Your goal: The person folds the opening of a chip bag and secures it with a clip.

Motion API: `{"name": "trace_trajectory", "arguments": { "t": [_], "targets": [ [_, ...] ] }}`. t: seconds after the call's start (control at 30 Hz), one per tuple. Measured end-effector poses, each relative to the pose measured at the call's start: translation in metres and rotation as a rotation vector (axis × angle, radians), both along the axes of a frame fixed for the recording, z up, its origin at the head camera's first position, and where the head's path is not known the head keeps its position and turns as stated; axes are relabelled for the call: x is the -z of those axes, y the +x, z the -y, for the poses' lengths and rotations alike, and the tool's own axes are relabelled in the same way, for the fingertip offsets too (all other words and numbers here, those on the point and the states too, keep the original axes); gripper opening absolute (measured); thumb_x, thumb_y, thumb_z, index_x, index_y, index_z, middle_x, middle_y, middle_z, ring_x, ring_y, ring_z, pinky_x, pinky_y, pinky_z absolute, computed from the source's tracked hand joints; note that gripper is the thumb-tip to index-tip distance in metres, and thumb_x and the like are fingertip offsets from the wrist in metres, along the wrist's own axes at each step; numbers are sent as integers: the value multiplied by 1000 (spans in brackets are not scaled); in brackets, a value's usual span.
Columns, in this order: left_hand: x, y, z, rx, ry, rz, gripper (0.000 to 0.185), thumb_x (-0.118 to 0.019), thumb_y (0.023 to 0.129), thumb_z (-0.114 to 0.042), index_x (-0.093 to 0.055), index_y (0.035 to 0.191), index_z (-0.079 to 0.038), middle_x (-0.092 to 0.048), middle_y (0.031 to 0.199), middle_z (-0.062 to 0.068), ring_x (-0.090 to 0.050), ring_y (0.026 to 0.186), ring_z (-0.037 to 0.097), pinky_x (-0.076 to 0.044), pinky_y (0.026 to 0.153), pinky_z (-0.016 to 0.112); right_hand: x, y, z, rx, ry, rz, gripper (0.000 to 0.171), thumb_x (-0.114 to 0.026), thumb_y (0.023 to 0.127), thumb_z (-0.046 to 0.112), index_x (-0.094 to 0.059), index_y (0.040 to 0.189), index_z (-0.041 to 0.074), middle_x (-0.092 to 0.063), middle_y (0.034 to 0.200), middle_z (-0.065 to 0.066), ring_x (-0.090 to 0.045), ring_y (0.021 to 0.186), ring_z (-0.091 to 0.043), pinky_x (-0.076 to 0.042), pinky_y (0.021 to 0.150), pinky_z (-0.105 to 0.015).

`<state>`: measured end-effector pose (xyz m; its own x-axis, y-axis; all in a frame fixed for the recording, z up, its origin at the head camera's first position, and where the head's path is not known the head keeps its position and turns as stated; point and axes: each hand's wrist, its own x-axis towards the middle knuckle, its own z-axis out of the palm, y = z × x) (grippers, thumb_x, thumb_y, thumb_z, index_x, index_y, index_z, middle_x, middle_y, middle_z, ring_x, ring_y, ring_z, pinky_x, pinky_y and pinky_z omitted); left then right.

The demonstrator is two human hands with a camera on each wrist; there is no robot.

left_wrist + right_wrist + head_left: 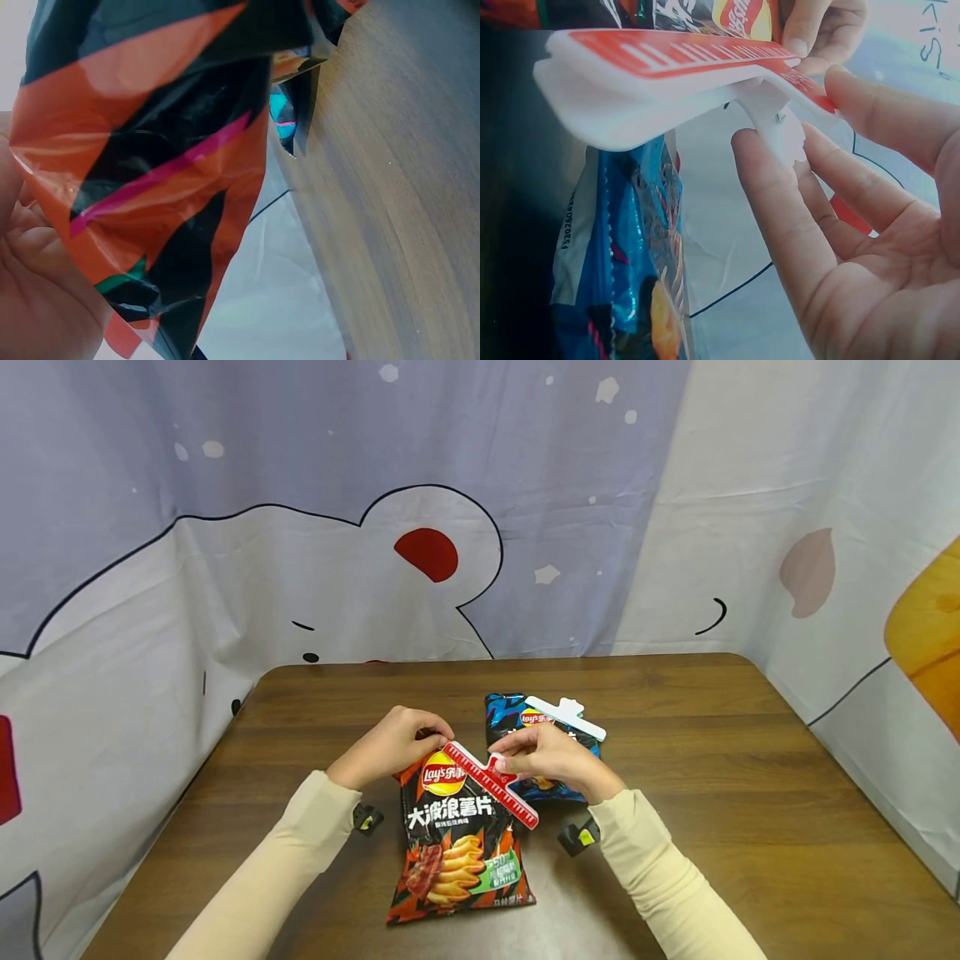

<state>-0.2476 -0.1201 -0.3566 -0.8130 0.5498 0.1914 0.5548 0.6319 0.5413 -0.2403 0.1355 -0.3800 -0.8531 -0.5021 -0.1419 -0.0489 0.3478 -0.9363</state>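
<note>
A black and red-orange Lay's chip bag lies on the table, its top end raised in front of me. My left hand pinches the bag's top left corner; in the left wrist view, the bag hides most of the fingers. With thumb and fingers, my right hand grips the handles of a red and white bag clip. The clip slants across the bag's upper right, one end close to my left fingertips. In the right wrist view the clip's two long bars look slightly apart at the far end.
Behind my right hand lies a blue Lay's chip bag with a white clip across its top right corner. Both rest on a brown wooden table. A printed curtain hangs behind the table's back edge.
</note>
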Motion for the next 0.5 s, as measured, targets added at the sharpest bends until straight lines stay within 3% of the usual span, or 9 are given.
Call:
{"name": "trace_trajectory", "arguments": {
  "t": [0.33,0.5],
  "targets": [
    [2,1,3,2,5,-1,13,-64,92,-12,-74,100,-9,-72,97,5,-62,80,11,-53,73,28,0,3,1,0,-27,27,38,-67,89,14,-62,122,-6,-70,110,-17,-70,88,-19,-55,84,-44],
    [4,1,5,9,23,17,17,-63,93,-12,-71,107,-10,-71,103,6,-63,83,11,-54,74,28,0,5,1,4,-35,31,39,-67,89,15,-63,122,-5,-70,109,-17,-70,88,-20,-55,84,-44]
  ]
}}
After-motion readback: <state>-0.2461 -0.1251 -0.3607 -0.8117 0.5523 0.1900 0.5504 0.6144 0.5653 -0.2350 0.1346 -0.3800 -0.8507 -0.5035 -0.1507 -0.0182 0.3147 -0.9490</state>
